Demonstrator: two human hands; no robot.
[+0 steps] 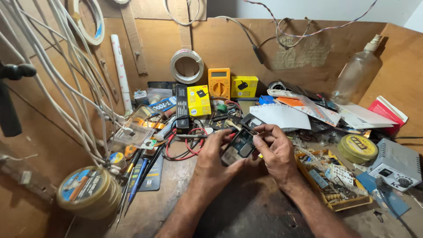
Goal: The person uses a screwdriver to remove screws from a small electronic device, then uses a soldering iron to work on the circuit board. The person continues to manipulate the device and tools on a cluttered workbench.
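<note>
Two hands meet over the middle of your workbench, both on one small opened phone. Your left hand cradles it from below and from the left, fingers curled shut around its lower edge, thumb pressed along the near side. Your right hand comes in from the right; its fingertips are pinched together at the phone's upper right corner, on what looks like a thin tool or part, too small to tell which. The phone sits tilted, its dark open side towards you, held clear of the bench between the two palms.

Just beyond your left fingertips lies a loop of red and black leads. Farther out past the fingers stand a yellow multimeter and a yellow box against the back board. Right of your right wrist sits a yellow parts tray full of small components, and beyond it a round yellow tin. Well left of your left forearm rests a large solder spool, with blue-handled tools between it and your arm.
</note>
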